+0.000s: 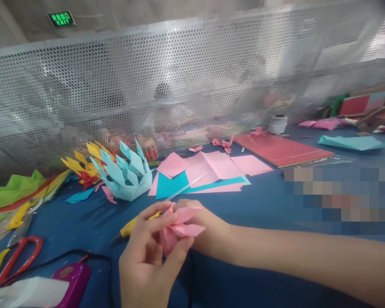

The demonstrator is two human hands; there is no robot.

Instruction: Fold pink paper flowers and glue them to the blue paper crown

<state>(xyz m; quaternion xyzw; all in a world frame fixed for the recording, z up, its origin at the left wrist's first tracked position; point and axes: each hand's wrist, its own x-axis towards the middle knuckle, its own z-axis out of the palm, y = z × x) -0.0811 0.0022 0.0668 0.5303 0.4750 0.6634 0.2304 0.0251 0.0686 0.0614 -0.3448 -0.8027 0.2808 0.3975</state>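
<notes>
A pink origami piece with pointed flaps is pinched between the thumb and fingers of the left hand, over a blue tabletop, pretty much front and centre. The right hand is tucked in just behind it; its fingertips are hidden, so it can't be told whether anything is gripped there. A yellow glue gun is half blocked by the left hand, dark nozzle to the left.

Behind that, a spiky light blue paper crown is set down, with a yellow-and-red one parked right beside it. Further right, pink paper sheets are piled messily around a blue sheet, and a red board is laid past those, near some small pink paper bits.

Over on the left, red-handled scissors are left near a purple box, which is partly covered by a white bottle. The whole back is closed off by a perforated metal panel.
</notes>
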